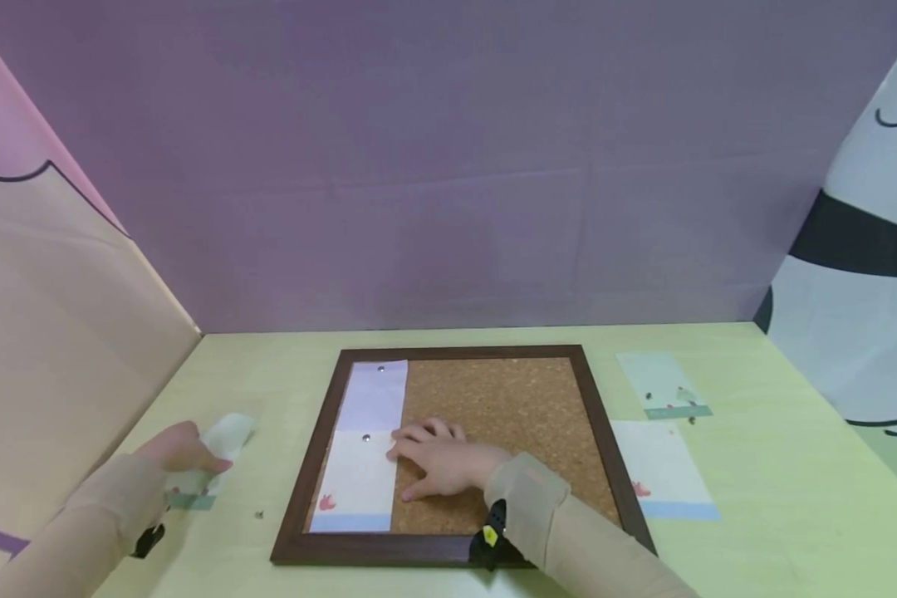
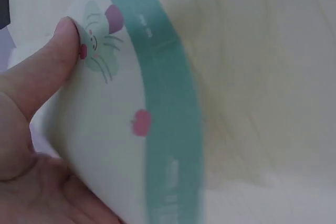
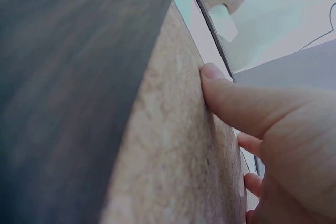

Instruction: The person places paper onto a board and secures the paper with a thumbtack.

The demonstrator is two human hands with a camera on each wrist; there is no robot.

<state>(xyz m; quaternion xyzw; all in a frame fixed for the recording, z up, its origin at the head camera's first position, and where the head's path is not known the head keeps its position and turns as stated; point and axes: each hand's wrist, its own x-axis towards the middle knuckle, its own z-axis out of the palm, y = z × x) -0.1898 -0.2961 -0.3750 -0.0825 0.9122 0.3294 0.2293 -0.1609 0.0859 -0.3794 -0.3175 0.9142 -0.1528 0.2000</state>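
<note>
At the left of the table, my left hand (image 1: 183,448) pinches a pale sheet of paper (image 2: 113,129) between thumb and fingers. This sheet bends in the grip, and a green band, a small cartoon figure and a red apple show on it in the left wrist view. My right hand (image 1: 444,461) rests on the corkboard (image 1: 516,415) with its fingers spread, fingertips right at the edge of a white sheet (image 1: 359,482) with a blue band. Above that sheet is a lilac paper (image 1: 374,394). Metal thumbtacks (image 1: 366,438) sit on both papers.
Right of the board's dark wooden frame (image 1: 601,423) lie a white sheet with a blue band (image 1: 661,465) and a pale sheet with a green band (image 1: 654,374). A tiny metallic piece (image 1: 259,515) lies left of the frame. A purple cloth (image 1: 456,208) hangs behind the table.
</note>
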